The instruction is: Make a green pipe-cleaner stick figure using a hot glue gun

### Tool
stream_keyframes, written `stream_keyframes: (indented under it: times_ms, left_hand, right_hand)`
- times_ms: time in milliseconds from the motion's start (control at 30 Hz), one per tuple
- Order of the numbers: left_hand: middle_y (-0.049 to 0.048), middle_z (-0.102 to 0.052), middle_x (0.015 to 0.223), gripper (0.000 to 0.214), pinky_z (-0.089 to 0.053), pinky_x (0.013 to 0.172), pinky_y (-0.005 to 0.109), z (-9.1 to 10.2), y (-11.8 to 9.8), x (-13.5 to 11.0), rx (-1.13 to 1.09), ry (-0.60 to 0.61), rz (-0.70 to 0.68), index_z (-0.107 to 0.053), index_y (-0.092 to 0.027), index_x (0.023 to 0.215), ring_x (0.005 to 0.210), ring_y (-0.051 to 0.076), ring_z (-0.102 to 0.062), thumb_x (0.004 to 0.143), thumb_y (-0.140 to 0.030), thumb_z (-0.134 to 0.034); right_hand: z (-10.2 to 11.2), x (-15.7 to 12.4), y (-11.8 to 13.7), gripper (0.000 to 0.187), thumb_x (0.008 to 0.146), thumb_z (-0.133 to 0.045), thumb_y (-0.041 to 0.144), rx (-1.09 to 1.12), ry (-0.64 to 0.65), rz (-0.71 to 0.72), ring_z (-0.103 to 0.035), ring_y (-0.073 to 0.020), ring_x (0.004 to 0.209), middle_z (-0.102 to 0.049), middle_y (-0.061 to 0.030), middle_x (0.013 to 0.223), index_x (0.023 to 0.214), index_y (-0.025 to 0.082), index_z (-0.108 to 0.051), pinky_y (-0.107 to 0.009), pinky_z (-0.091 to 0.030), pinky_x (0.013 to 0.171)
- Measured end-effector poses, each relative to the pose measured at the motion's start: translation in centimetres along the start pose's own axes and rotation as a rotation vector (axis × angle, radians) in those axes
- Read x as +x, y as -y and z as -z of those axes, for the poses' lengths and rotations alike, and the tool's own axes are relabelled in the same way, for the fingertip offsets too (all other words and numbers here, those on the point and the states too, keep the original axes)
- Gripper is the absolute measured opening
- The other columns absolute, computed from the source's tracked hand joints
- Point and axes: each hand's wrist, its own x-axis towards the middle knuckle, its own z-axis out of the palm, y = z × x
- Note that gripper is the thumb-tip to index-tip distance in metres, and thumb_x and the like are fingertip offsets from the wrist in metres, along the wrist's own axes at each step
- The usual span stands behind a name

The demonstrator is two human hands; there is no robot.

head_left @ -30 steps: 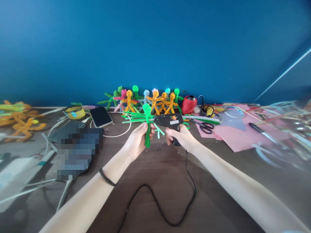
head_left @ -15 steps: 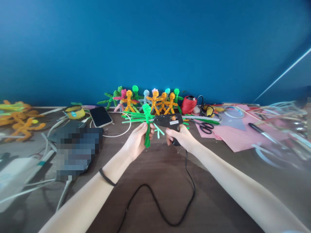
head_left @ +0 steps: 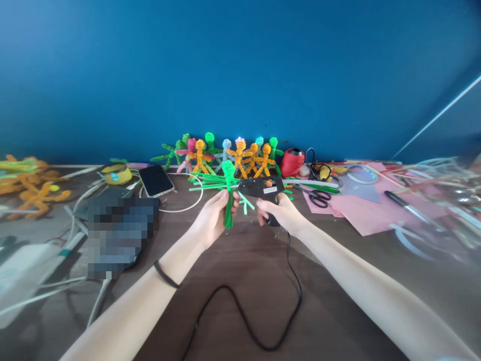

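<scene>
Upright in my left hand (head_left: 216,215) is a green pipe-cleaner figure (head_left: 228,171), pinched at its middle, head up and loose lower stems hanging below. My right hand (head_left: 280,213) grips the handle of a black hot glue gun (head_left: 259,187). Its nozzle points left and meets the figure's side near my left fingertips; whether it touches cannot be made out. A pale glue stick (head_left: 300,182) appears to stick out from the gun's back. Behind the figure, green pipe cleaners (head_left: 205,181) lie on the table.
Several finished pipe-cleaner figures (head_left: 240,150) lean against the blue wall. Phone (head_left: 156,180), white cable and yellow tape roll (head_left: 115,174) lie left. Scissors (head_left: 319,198), pink paper (head_left: 356,210) and a black marker (head_left: 398,200) lie right. The gun's black cord (head_left: 240,308) loops across the table (head_left: 225,265).
Almost nothing differs. The green figure and the glue gun's tip have shifted very slightly to the right, with both hands keeping their grips.
</scene>
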Motion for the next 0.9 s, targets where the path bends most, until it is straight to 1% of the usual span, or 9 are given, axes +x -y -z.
stream_keyframes:
  times_ms: [233, 333, 467, 900]
  left_hand:
    - [0.0017, -0.052, 0.064, 0.024, -0.039, 0.052, 0.016, 0.02, -0.1, -0.03, 0.006, -0.012, -0.001, -0.061, -0.011, 0.073, 0.056, 0.007, -0.047, 0.087, -0.017, -0.043]
    - [0.0021, -0.053, 0.064, 0.023, -0.039, 0.052, 0.017, 0.04, -0.17, -0.07, 0.002, -0.004, 0.0, -0.061, -0.011, 0.074, 0.056, 0.007, -0.048, 0.087, -0.018, -0.044]
    - [0.0025, -0.053, 0.065, 0.02, -0.04, 0.053, 0.017, 0.09, -0.16, -0.07, -0.012, 0.004, -0.005, -0.062, -0.011, 0.073, 0.057, 0.008, -0.048, 0.085, -0.018, -0.048]
    - [0.0026, -0.054, 0.064, 0.023, -0.04, 0.053, 0.016, 0.04, -0.12, -0.06, -0.016, -0.006, -0.001, -0.064, -0.009, 0.075, 0.056, 0.007, -0.049, 0.087, -0.016, -0.045]
  right_hand:
    - [-0.07, 0.12, 0.37, 0.033, 0.077, -0.055, 0.029, 0.039, 0.001, -0.02, -0.051, -0.0101, 0.042, -0.047, 0.0041, 0.041, 0.048, 0.017, -0.044, -0.025, -0.035, 0.051]
    - [-0.06, 0.12, 0.37, 0.037, 0.078, -0.054, 0.031, 0.019, -0.001, -0.016, -0.05, -0.0102, 0.043, -0.05, 0.0025, 0.041, 0.046, 0.017, -0.043, -0.026, -0.035, 0.052]
    - [-0.01, 0.09, 0.32, 0.037, 0.078, -0.053, 0.031, -0.007, -0.012, -0.028, -0.05, -0.0104, 0.044, -0.054, 0.0006, 0.043, 0.046, 0.017, -0.044, -0.026, -0.035, 0.052]
    - [0.06, 0.04, 0.5, 0.038, 0.078, -0.054, 0.032, -0.052, -0.024, -0.021, -0.049, -0.0103, 0.044, -0.053, 0.0004, 0.042, 0.044, 0.017, -0.043, -0.026, -0.035, 0.053]
